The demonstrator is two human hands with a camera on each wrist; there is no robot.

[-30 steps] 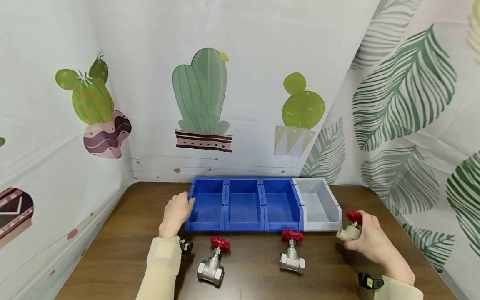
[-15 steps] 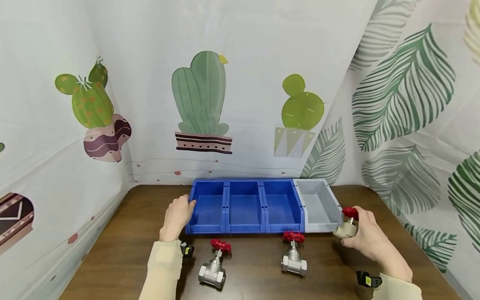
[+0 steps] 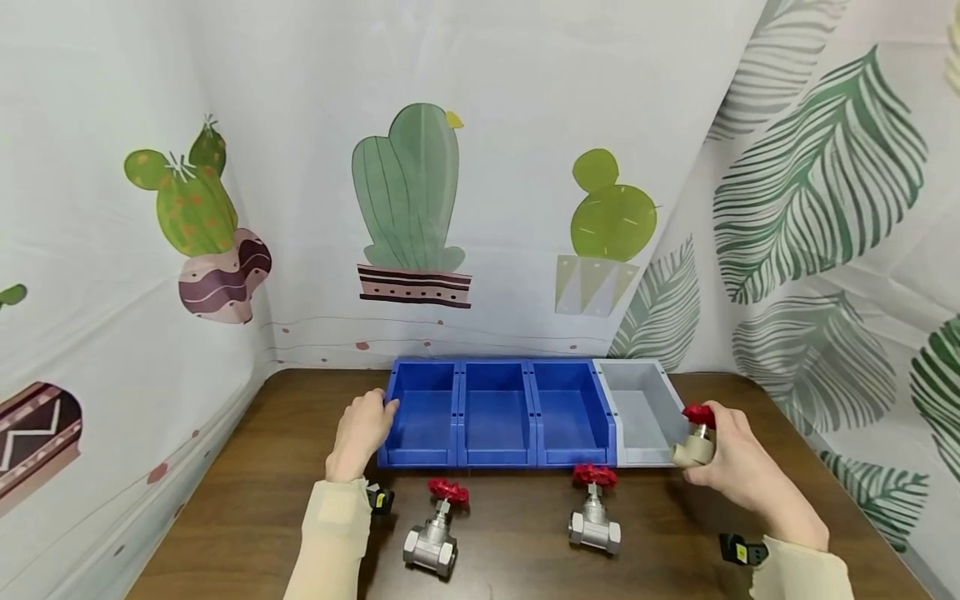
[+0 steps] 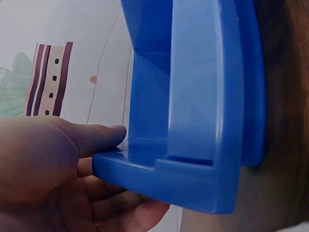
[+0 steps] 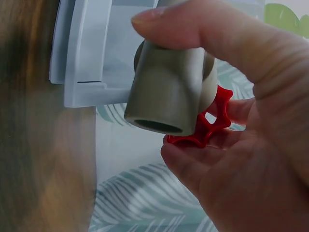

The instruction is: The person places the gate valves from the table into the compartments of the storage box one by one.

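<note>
My left hand (image 3: pixel 363 433) is at the outer side of the leftmost blue bin (image 3: pixel 423 457). In the left wrist view the thumb lies over that bin's side wall (image 4: pixel 130 157), with the fingers curled underneath and outside. At the right, my right hand (image 3: pixel 738 467) holds a beige pipe valve (image 3: pixel 697 450) with a red handwheel (image 3: pixel 700 415). The right wrist view shows the thumb on the valve's beige body (image 5: pixel 166 92) and fingers around the red wheel (image 5: pixel 212 123). The valve overlaps the front right corner of the grey bin (image 3: pixel 643 456).
Two steel gate valves with red handwheels lie on the brown table (image 3: pixel 517 567), the left valve (image 3: pixel 431 542) before the first bin and the right valve (image 3: pixel 595 525) before the third. Three blue bins and the grey one stand in a row. A printed cloth (image 3: pixel 517 167) hangs behind.
My right hand has carried the beige valve slightly left and up, closer to the grey bin's side. The left hand keeps its place on the blue bin. The head view has shifted a little.
</note>
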